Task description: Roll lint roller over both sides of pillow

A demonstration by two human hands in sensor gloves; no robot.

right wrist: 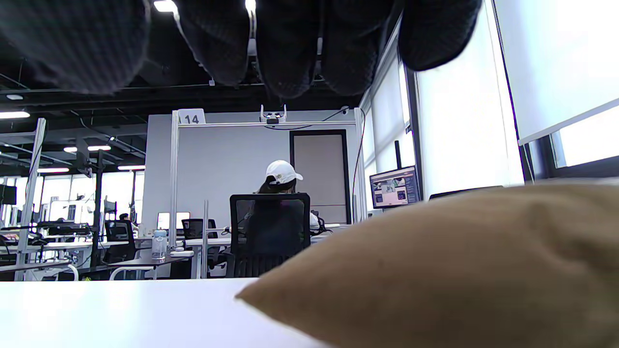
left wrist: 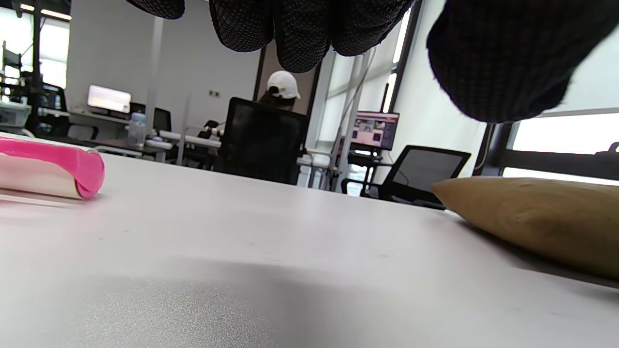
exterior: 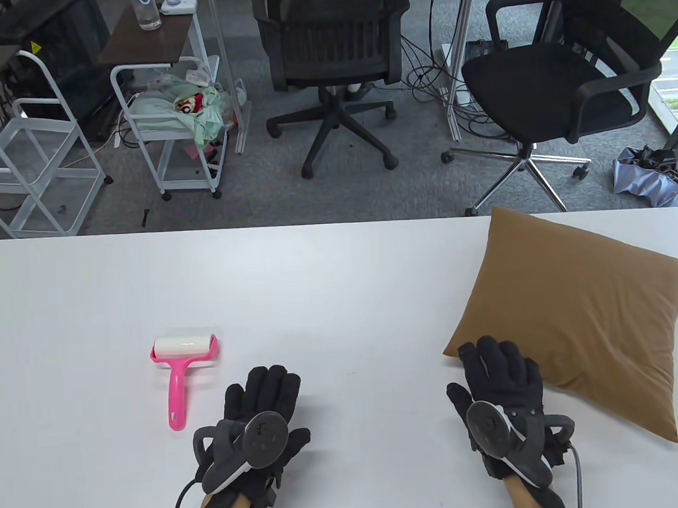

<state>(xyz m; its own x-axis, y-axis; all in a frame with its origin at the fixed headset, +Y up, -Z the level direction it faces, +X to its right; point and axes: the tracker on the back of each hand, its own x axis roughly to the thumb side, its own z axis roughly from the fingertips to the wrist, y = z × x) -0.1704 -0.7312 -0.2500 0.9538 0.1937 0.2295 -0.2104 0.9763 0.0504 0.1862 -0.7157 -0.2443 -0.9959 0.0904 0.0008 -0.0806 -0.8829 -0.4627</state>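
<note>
Centrally, a white counter (exterior: 329, 289) fills the lower frame. At its right lies a brown pillow (exterior: 578, 314); the right hand (exterior: 505, 393) hovers at its lower-left corner, grip released. Lower left, a pink lint roller (exterior: 182, 361) lies flat, the left hand (exterior: 257, 425) beside it, grip released, holding nothing.

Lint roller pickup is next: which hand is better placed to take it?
Left. The left hand lies flat on the table just right of the lint roller; the right hand is over by the pillow corner, probably better for steadying it.
</note>
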